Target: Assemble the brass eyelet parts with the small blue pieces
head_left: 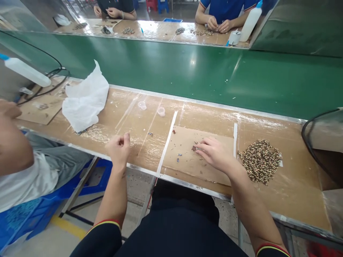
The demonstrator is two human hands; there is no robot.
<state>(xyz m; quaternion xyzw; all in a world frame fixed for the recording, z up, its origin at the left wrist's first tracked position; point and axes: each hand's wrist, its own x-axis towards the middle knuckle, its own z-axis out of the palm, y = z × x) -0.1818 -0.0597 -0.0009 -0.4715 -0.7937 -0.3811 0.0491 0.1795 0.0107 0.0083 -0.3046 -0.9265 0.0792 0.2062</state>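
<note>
My left hand [119, 148] is held closed over the front part of the bench, its fingers curled; whatever they hold, if anything, is too small to name. Over the brown cardboard sheet [187, 167], my right hand [211, 151] reaches down with thumb and fingers pressed together at some small dark pieces [195, 148]. Two small bluish parts [179, 157] lie on the cardboard left of that hand, and a reddish bit [174, 131] is near its upper left corner. A large pile of small brass-and-dark parts [260, 160] sits right of the cardboard.
Two small clear cups [161, 111] and a little metallic part [150, 134] are on the bench. White paper [85, 98] and a person's arm [14, 142] are at left. Beyond the bench runs a green belt [171, 67]; people's hands work behind it. A black cable [308, 135] hangs at right.
</note>
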